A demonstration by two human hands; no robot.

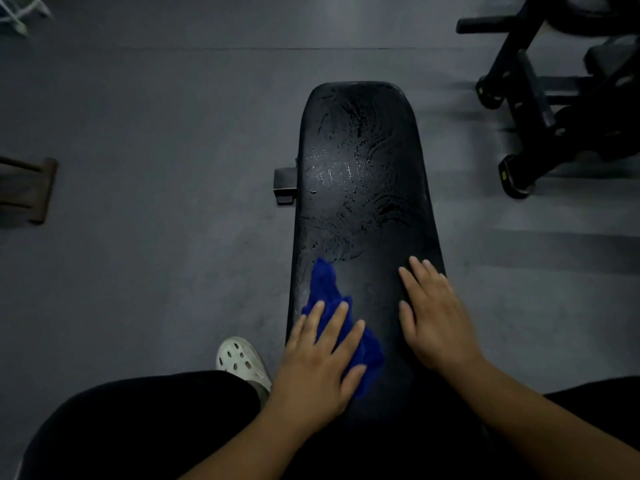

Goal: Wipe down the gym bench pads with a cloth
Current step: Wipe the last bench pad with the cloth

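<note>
One black bench pad [363,188] is in view, one blue cloth [329,296], two bare hands, one white perforated clog [242,358]; the pad's long axis runs straight away from the person, its rounded far end pointing to the top of the view, its near end hidden between the person's dark-clad legs. The cloth lies bunched on the near left part of the surface, elongated roughly along the pad's axis, one tip pointing away from the person, its left side at the pad's left edge. The left hand [322,365] lies flat on the cloth with fingers spread, pressing rather than clenching; its grip is wide, palm down on the fabric. The right hand [436,317] rests flat and empty on the bare pad beside the right edge, grip wide, fingers extended forward. Wet streaks and swirl marks [346,168] cover the middle and far portions of the surface. Grey floor [156,168] lies open to the left and beyond the far end; one frame bracket [284,186] projects from the left edge; black gym equipment [554,91] stands on the far right, well apart from the pad.
</note>
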